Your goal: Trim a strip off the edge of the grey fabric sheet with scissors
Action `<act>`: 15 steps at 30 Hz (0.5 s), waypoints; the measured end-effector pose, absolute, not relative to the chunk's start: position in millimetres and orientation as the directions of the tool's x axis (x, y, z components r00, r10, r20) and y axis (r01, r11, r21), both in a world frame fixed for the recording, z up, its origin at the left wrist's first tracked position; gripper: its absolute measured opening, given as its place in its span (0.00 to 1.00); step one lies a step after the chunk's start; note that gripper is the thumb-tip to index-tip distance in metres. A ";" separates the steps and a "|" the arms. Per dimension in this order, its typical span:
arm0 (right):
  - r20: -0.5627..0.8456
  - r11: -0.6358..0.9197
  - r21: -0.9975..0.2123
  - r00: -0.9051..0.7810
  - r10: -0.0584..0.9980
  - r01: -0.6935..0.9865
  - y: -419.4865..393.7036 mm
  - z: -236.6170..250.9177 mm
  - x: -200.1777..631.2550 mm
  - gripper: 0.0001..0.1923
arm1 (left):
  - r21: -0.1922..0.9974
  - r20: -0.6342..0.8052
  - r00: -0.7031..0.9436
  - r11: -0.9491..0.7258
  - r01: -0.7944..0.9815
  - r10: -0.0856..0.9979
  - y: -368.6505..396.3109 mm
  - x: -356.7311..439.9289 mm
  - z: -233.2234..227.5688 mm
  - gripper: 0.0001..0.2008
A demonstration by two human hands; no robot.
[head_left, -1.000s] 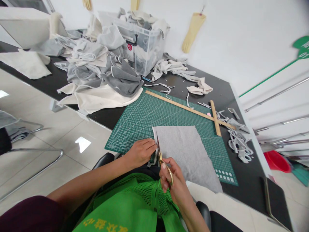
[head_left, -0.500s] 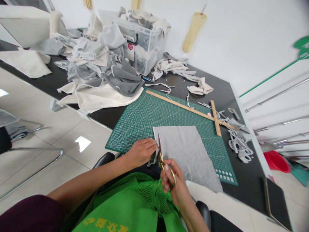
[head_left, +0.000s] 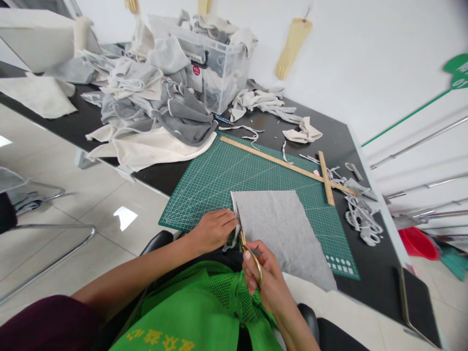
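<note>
Gold-handled scissors (head_left: 243,240) are gripped in my right hand (head_left: 263,269), their blades lying along the left edge of a light grey cloth (head_left: 278,222). My left hand (head_left: 216,228) pinches that edge just left of the blades. A narrow strip (head_left: 233,242) of the cloth hangs below my left fingertips, partly separated from the main piece. The cloth lies flat on a green cutting mat (head_left: 197,190), its lower part reaching past the mat toward me.
Two crossed wooden rulers (head_left: 270,157) lie on the mat. Cloth scraps (head_left: 361,219) sit at the right, near a phone-like dark slab (head_left: 419,302). Piled grey and cream fabric (head_left: 146,107) and a full clear plastic bin (head_left: 228,73) stand at the back left.
The scissors have turned slightly in my right hand, and their blade tips have shifted a little left. My left hand keeps its place on the cloth edge.
</note>
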State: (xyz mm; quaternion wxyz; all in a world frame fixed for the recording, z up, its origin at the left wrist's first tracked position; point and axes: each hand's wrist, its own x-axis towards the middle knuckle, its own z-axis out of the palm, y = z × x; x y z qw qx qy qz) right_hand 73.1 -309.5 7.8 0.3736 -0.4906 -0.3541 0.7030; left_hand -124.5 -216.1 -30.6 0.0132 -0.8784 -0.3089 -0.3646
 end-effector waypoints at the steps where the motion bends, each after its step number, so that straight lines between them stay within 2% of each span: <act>1: -0.433 -0.478 -0.858 -0.237 0.869 -0.186 -308.7 8.0 73.0 0.25 | 0.204 0.647 0.545 -0.810 0.550 0.533 -216.2 -124.5 -30.9 0.11; 15: -0.445 -0.485 -0.858 -0.230 0.866 -0.168 -290.7 9.6 67.4 0.27 | 0.184 0.673 0.529 -0.810 0.557 0.517 -216.8 -124.1 -30.6 0.11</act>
